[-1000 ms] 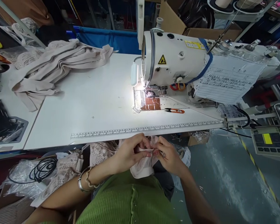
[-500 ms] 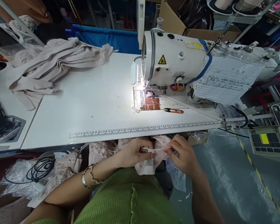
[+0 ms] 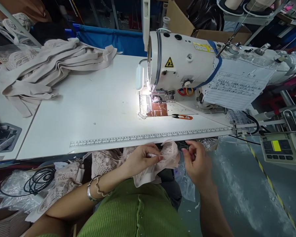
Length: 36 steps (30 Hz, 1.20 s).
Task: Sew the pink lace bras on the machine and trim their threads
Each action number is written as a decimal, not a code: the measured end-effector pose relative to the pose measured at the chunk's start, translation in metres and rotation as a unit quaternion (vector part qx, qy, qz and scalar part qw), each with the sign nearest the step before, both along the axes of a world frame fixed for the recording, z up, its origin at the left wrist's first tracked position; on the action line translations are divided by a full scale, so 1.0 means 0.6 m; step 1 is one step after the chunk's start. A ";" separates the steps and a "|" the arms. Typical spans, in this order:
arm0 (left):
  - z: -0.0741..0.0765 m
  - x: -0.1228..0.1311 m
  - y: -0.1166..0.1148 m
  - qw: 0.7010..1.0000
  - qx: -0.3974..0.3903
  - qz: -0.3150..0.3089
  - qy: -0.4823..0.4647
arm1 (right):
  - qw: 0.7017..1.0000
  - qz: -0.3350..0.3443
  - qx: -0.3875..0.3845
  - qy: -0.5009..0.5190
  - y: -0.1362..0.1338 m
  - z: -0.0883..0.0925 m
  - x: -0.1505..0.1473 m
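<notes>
My left hand [image 3: 145,158] is closed on a pale pink lace fabric piece [image 3: 169,154], pinching it between thumb and fingers just off the table's front edge. The piece bunches up beyond my fingertips, and its plain, smooth part hangs down over my lap. To the right of it, my right hand [image 3: 197,162] is apart from the cloth. Its thumb and index finger are spread a little, the other fingers curl inward, and I see nothing between them. More lace fabric [image 3: 106,162] lies under and beside my left forearm.
A white sewing machine [image 3: 180,61] with its lamp lit stands on the white table [image 3: 101,108]. Orange thread snips [image 3: 182,117] lie before it, behind a printed ruler strip [image 3: 148,136]. Beige fabric strips [image 3: 61,65] are piled at left. A control box [image 3: 278,148] hangs at right.
My right hand has let go of the lace fabric and moved a little right. The cloth's right end now stands bunched above my left fingertips. The view has shifted slightly.
</notes>
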State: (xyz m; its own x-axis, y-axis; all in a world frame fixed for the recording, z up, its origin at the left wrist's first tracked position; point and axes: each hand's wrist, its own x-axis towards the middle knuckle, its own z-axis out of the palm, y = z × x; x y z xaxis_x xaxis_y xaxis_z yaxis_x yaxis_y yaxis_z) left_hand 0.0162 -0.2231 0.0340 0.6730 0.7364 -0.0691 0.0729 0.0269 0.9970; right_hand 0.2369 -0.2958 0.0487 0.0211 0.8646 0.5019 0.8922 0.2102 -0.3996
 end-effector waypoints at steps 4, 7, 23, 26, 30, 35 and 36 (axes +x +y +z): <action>0.005 0.001 0.001 0.999 -0.034 0.020 0.013 | 0.992 0.112 -0.052 -0.032 -0.005 -0.007 -0.029; 0.007 0.001 -0.001 0.998 -0.062 0.025 0.007 | 0.985 0.137 -0.020 -0.100 -0.010 -0.014 -0.043; 0.002 -0.002 -0.001 0.997 -0.062 0.025 -0.024 | 0.984 0.128 0.012 -0.121 -0.004 -0.013 -0.056; 0.002 -0.002 0.000 0.997 -0.073 0.024 -0.025 | 0.985 0.130 -0.002 -0.112 -0.007 -0.019 -0.057; 0.005 0.002 -0.001 0.999 -0.049 -0.001 -0.014 | 0.989 0.129 -0.074 -0.012 -0.012 -0.024 -0.065; 0.008 0.003 0.002 0.997 0.041 -0.056 0.042 | 0.947 0.131 -0.204 0.210 -0.007 -0.010 -0.076; 0.009 0.003 0.004 0.996 0.036 -0.070 0.045 | 0.925 0.134 -0.228 0.272 -0.005 -0.007 -0.078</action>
